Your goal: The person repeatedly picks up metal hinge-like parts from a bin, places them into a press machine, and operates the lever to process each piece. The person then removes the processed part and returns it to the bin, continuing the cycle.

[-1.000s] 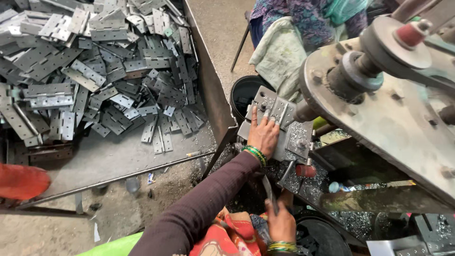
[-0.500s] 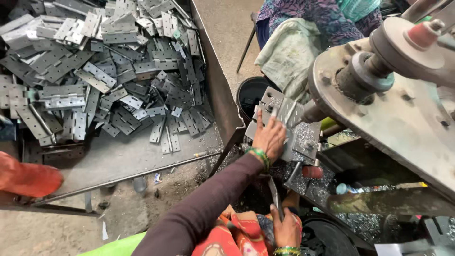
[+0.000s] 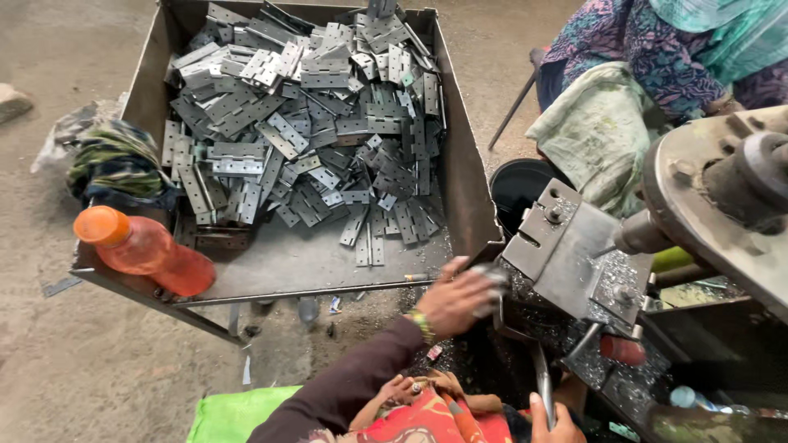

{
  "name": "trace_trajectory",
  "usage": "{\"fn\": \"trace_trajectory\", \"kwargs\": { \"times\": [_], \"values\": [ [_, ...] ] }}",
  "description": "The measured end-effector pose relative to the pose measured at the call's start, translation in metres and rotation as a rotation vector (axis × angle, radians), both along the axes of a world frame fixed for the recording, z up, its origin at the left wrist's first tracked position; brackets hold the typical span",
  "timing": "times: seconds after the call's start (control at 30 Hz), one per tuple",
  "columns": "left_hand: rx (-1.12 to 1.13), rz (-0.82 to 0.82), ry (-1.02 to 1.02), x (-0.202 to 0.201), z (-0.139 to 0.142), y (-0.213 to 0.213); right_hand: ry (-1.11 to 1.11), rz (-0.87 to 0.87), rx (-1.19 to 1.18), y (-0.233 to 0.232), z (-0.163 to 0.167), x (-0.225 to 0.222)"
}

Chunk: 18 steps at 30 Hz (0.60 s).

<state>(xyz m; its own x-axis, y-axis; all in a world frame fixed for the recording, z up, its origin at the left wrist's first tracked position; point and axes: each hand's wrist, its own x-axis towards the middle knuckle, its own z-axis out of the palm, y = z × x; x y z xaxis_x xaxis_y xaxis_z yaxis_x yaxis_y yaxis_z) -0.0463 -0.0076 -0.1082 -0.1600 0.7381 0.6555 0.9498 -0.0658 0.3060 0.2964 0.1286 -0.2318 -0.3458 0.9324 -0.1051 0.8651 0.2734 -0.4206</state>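
Left hand closed on a small metal piece beside the drill jig

Gripping a small grey metal piece (image 3: 492, 283), the left hand (image 3: 461, 302) has its fingers curled around it; motion blur hides the piece's exact shape. Hand sits just off the left edge of the steel jig plate (image 3: 566, 250), near its lower corner, at the front right corner of the metal tray (image 3: 464, 176). Green and yellow bangle (image 3: 423, 326) on that wrist, dark brown sleeve (image 3: 345, 390) running down to the lower frame edge.

Right hand (image 3: 552, 425) only partly in view at the bottom edge, fingers wrapped round the lower end of a grey metal lever (image 3: 542, 381) that rises toward the jig. Grip looks closed on it, though most of the hand is cut off.

Jig plate tilted, with bolts and a slot, metal shavings (image 3: 611, 271) scattered over it and the base below. Drill spindle (image 3: 644, 234) meets the plate from the right. Red knob (image 3: 621, 349) under the plate.

Tray holds a loose heap of flat grey hinges (image 3: 304, 135), piled toward the back, bare floor at the front. Orange bottle (image 3: 139, 248) lies on the tray's front left corner. Black bucket (image 3: 519, 184) between tray and jig. Another person in patterned cloth (image 3: 636, 49) sits top right, a pale green cloth (image 3: 595, 135) on the lap
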Motion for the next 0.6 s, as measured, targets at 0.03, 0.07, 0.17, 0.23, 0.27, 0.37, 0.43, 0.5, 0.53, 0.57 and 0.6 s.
{"fn": "trace_trajectory", "kwargs": {
  "times": [0.03,0.07,0.17,0.23,0.27,0.37,0.43,0.5,0.53,0.57,0.6],
  "values": [
    [-0.025,0.053,-0.015,-0.012,-0.012,-0.009,0.024,0.003,0.003,0.001,-0.002,0.002],
    [-0.08,0.157,0.122,-0.026,-0.024,-0.018,0.05,0.015,0.004,0.002,-0.003,0.003],
    [-0.245,0.383,-0.095,-0.058,-0.058,-0.031,0.094,0.06,0.023,-0.001,-0.001,0.003],
    [-0.423,0.621,-0.563,-0.078,-0.072,-0.022,0.094,0.102,0.058,-0.006,0.003,0.001],
    [-0.52,0.739,-0.456,-0.088,-0.075,-0.016,0.086,0.088,0.06,-0.009,0.006,0.0],
    [-0.372,0.946,-0.419,-0.113,-0.074,0.005,0.061,0.041,0.058,-0.019,0.015,-0.002],
    [-0.345,1.026,-0.551,-0.119,-0.068,0.017,0.064,-0.004,0.053,-0.024,0.02,-0.001],
    [-0.525,1.098,-0.725,-0.121,-0.061,0.025,0.063,0.033,0.062,-0.024,0.021,0.002],
    [-0.526,1.108,-0.707,-0.121,-0.058,0.027,0.066,0.054,0.067,-0.023,0.021,0.004],
    [-0.529,1.117,-0.687,-0.12,-0.056,0.029,0.068,0.056,0.021,-0.022,0.02,0.006],
    [-0.533,1.126,-0.664,-0.12,-0.055,0.03,0.073,0.057,-0.027,-0.02,0.019,0.007]
  ]
}}
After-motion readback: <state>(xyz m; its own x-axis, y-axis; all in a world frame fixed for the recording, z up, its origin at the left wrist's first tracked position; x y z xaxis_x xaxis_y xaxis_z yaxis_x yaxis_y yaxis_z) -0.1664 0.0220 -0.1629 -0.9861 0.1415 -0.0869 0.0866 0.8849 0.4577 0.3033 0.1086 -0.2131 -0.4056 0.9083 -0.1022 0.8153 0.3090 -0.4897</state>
